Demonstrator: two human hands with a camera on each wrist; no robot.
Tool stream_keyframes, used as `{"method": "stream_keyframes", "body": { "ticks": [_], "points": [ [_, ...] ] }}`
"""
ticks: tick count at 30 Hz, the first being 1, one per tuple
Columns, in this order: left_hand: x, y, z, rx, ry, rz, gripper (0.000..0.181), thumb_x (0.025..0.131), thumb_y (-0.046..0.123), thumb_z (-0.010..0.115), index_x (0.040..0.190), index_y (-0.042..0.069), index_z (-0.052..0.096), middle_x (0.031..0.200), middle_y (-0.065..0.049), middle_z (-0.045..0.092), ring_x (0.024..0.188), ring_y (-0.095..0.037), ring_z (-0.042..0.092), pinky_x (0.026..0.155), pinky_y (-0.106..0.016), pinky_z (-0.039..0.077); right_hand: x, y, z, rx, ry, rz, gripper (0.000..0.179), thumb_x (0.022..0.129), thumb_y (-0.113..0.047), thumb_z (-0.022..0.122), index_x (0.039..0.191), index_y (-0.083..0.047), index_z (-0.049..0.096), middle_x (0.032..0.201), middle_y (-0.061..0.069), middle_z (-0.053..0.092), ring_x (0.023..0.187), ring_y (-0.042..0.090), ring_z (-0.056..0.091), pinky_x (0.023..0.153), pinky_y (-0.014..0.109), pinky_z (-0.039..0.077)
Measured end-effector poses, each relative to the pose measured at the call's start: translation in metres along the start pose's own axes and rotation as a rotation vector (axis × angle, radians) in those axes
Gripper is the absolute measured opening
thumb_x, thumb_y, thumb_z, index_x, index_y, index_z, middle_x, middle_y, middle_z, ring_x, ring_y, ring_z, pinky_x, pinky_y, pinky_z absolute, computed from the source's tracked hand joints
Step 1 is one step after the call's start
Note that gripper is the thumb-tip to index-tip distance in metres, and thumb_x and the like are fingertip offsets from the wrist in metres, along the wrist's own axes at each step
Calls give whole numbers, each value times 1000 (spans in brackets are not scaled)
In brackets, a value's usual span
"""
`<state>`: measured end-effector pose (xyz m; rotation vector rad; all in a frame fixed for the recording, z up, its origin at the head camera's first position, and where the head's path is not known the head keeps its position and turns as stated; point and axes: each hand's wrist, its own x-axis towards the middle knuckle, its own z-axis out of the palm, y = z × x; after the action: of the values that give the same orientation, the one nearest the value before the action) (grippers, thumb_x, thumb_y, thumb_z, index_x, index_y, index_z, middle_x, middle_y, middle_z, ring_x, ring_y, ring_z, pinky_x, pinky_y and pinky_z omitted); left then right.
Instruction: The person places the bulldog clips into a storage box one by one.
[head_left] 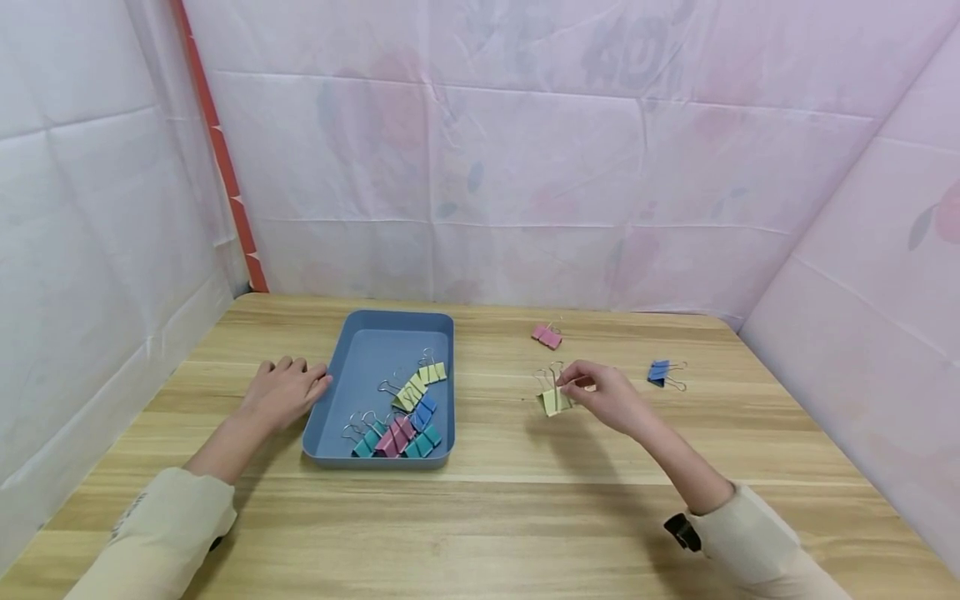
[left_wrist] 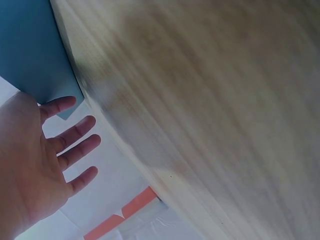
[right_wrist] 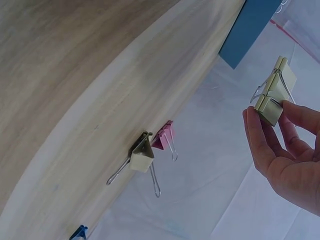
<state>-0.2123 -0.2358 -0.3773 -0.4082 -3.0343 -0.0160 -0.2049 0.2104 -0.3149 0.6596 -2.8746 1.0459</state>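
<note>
My right hand (head_left: 606, 400) pinches a pale yellow binder clip (head_left: 555, 403) between thumb and fingers, to the right of the tray. The right wrist view shows this clip with its wire handles folded along its sides. A second yellow binder clip (right_wrist: 142, 159) stands on the table with its handles spread; in the head view the right hand mostly hides it. My left hand (head_left: 281, 392) rests at the left wall of a blue-grey tray (head_left: 360, 367), its fingers extended and the thumb side at the rim. Inside the tray, yellow, blue, pink and green clips (head_left: 369, 440) lie at the front right.
A pink binder clip (head_left: 547, 336) lies farther back on the wooden table (head_left: 450, 533). Toward the right side is a blue binder clip (head_left: 658, 372). White patterned sheets (head_left: 525, 167) hang behind and beside the table, with a red strip (head_left: 225, 162) at the back left.
</note>
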Motion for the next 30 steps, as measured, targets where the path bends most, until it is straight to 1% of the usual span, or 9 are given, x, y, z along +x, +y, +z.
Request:
{"method": "stream_keyframes", "body": {
  "ticks": [3,12,21,30],
  "points": [
    [0,0,0,10,5,-1,45,98,36,37,124,3,54,113,-25,53,107,-43,45,85,-62,31,2,-4,2,2,2,-9,7,88,0,57,92,-2,63,92,9,65,89,31,60,69,38,50],
    [-1,0,0,9,7,-1,45,98,35,37,124,2,54,113,-25,53,106,-43,45,85,-61,32,5,-14,6,2,8,-2,6,88,-2,59,91,-3,64,90,7,65,91,31,61,67,35,51],
    [-1,1,0,4,17,1,44,98,35,38,122,3,55,111,-24,54,105,-42,46,84,-60,33,12,-18,12,20,5,-18,5,88,-2,59,90,-3,64,90,7,64,92,32,60,67,37,51],
    [-1,0,-1,-8,1,-1,44,98,35,38,124,3,54,114,-25,53,107,-43,45,85,-61,32,19,-24,21,50,6,-45,6,87,-1,60,89,-3,64,90,8,64,92,31,61,68,35,51]
  ]
}}
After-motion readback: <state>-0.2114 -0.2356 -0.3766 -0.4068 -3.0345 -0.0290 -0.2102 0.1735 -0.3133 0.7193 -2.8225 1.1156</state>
